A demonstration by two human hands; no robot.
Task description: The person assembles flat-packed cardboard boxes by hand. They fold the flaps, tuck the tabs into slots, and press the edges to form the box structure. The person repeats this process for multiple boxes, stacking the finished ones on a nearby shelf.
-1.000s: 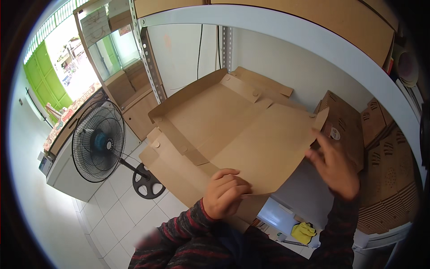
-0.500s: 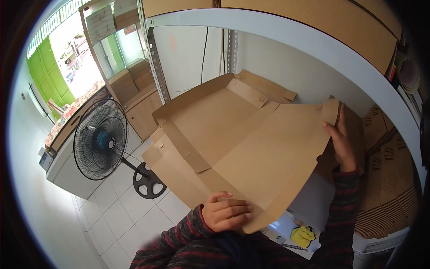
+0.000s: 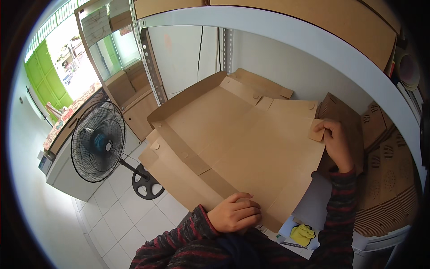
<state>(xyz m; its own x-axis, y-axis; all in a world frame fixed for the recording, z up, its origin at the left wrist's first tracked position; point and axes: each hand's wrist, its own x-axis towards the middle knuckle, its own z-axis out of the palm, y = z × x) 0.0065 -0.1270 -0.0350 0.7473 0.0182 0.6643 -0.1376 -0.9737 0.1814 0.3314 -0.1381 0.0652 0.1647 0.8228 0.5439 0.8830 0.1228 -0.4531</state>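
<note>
A large brown cardboard box blank point(image 3: 233, 134), partly folded, lies spread in front of me, its far-left wall standing up and its side flaps carrying small round tabs. My left hand point(image 3: 235, 212) is closed over the blank's near edge, fingers curled on top and thumb out of sight. At the right side, my right hand point(image 3: 335, 141) pinches a small end flap point(image 3: 316, 130) that is folded inward over the panel. Striped dark sleeves cover both forearms.
Stacked flat cardboard point(image 3: 389, 193) and a darker brown stack point(image 3: 342, 130) stand at the right. A grey metal shelf beam point(image 3: 286, 21) arches overhead, bearing boxes. To the left is a standing fan point(image 3: 98, 141) on white floor tiles. Something yellow point(image 3: 303, 235) lies below the blank.
My right hand has turned its end flap from upright to folded inward, over to the left. The panel's right side lies flatter. My left hand has slid slightly right along the near edge.
</note>
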